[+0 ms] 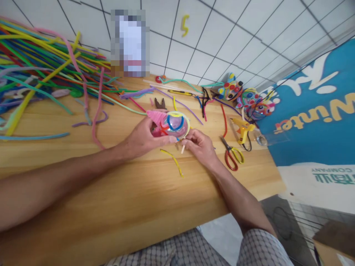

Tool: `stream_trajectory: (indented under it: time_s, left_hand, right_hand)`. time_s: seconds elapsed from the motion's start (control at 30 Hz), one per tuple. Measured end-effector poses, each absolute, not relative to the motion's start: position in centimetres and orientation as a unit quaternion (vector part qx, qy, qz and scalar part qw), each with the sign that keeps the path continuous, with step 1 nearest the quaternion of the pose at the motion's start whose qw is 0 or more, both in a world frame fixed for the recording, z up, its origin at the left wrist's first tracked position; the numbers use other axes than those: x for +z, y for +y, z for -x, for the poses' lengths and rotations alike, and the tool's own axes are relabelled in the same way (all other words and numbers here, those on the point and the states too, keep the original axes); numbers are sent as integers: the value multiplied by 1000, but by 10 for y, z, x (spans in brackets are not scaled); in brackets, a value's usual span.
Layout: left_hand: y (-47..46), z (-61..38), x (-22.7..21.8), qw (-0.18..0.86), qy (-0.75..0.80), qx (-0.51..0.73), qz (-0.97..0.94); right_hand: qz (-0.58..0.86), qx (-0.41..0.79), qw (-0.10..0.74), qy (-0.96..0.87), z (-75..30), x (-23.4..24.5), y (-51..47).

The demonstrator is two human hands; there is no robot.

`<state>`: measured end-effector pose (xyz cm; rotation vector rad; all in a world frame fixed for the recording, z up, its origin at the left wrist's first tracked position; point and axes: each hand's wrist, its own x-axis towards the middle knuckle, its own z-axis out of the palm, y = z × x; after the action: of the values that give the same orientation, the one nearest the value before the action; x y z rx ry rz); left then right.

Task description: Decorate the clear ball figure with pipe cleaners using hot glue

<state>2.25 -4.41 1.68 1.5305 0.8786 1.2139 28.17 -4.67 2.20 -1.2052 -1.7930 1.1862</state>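
Observation:
My left hand [146, 138] is closed round a small craft piece [176, 123], a clear rounded plastic body with pink fuzzy pipe cleaner wound at its left end. A blue loop, a yellow strip and a pale rim show on the body. At its lower right edge my right hand [200, 145] pinches a pale strip [183, 149], which looks like a pipe cleaner; its short end sticks out below the fingers. The fingers hide where the strip meets the body. Bent yellow pipe cleaner pieces [174, 162] lie on the table just below the hands.
Scissors [230, 155] and a yellow hot glue gun [243, 130] lie to the right. Behind them sit decorated colourful crafts [231, 90]. A large heap of pipe cleaners [36, 70] covers the left back of the wooden table [111, 207]. A yellow utility knife [180, 92] lies near the wall.

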Motion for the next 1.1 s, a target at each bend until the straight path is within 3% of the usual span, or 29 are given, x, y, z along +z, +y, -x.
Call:
stream_trajectory:
  time_s: [0.07,0.17,0.27,0.4,0.7,1.1]
  left_hand:
    - [-46,-20,11,370,373,513,-679]
    - [-48,-18,6,265,361,491,-748]
    - [-48,-18,4,225,333,473,-784]
    - [-47,-18,2,195,340,451,-802]
    - [-55,-21,2,150,386,381,-826]
    - [-53,-22,-1,219,404,366,-809]
  right_hand:
    - [491,386,325,-710,-291,24,-41]
    - [540,138,343,-756,-307,30,-31]
    - [518,-43,366,-772,-312,40,-31]
    - [454,-146,382,-792,-299,57,-51]
    - [339,-135,340,-867,-274,65,-69]
    - [341,-145,275,-887,-275,59,-64]
